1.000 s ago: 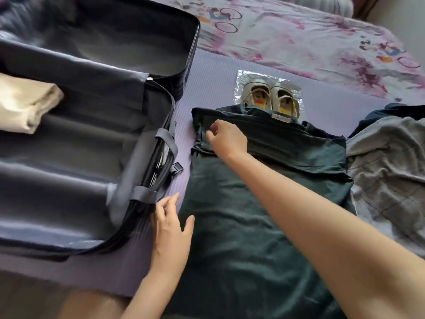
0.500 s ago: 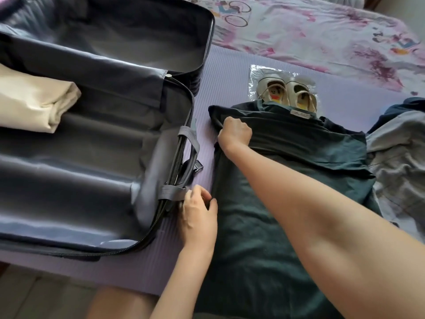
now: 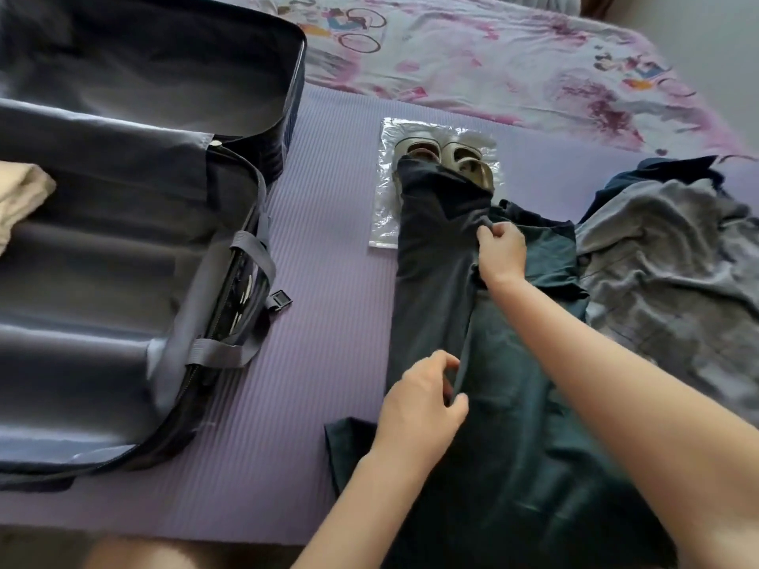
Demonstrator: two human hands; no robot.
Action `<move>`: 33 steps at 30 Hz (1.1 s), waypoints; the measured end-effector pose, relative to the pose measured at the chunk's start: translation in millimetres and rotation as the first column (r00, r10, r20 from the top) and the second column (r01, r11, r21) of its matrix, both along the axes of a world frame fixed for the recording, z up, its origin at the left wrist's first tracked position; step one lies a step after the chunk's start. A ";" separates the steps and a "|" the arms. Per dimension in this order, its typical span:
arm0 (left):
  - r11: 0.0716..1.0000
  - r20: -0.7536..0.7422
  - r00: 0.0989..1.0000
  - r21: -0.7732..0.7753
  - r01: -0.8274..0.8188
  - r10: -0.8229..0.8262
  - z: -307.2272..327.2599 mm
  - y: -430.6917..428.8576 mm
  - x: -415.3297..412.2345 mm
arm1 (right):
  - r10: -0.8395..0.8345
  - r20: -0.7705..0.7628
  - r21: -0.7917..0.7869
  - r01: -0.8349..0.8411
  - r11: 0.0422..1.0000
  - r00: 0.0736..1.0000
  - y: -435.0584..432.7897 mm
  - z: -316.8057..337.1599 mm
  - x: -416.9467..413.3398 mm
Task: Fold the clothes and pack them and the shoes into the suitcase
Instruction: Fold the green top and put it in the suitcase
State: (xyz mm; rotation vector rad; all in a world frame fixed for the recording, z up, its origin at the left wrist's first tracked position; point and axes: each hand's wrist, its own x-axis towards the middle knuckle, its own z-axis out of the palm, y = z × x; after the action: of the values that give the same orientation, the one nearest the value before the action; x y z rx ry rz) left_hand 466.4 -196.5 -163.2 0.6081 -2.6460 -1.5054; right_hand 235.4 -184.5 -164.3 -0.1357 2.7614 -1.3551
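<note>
In the lower centre of the frame, on a ribbed purple foam mat, lies the soft dark green T-shirt, its left side folded over in a long narrow flap whose top covers part of the pale shoes in their crinkled clear plastic bag. The left hand pinches the flap's edge between thumb and curled fingers, and the right hand clenches bunched fabric higher up. At left the open suitcase, lined in smooth grey cloth, holds a folded cream garment; a rumpled grey garment lies at right.
</note>
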 end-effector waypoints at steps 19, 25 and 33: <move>0.900 0.292 0.956 -0.425 0.096 0.036 -14.8 -43.7 77.1 | 0.190 0.226 0.345 -0.261 0.902 0.955 97.8 -21.0 169.4; 0.981 0.233 0.969 -0.154 0.115 -0.077 14.0 2.4 95.3 | 0.207 0.250 0.197 -0.259 0.945 0.946 112.5 -3.8 187.7; 0.945 0.226 0.924 -0.040 0.324 -0.307 -15.9 102.8 114.0 | 0.186 0.288 0.001 -0.194 0.981 0.940 175.6 -9.5 207.1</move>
State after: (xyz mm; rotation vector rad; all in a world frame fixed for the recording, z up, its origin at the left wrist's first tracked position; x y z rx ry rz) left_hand 580.4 -93.7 -179.1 0.3707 -3.0788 -1.4728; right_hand 442.6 -8.9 -173.8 -0.1838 2.4560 -1.1815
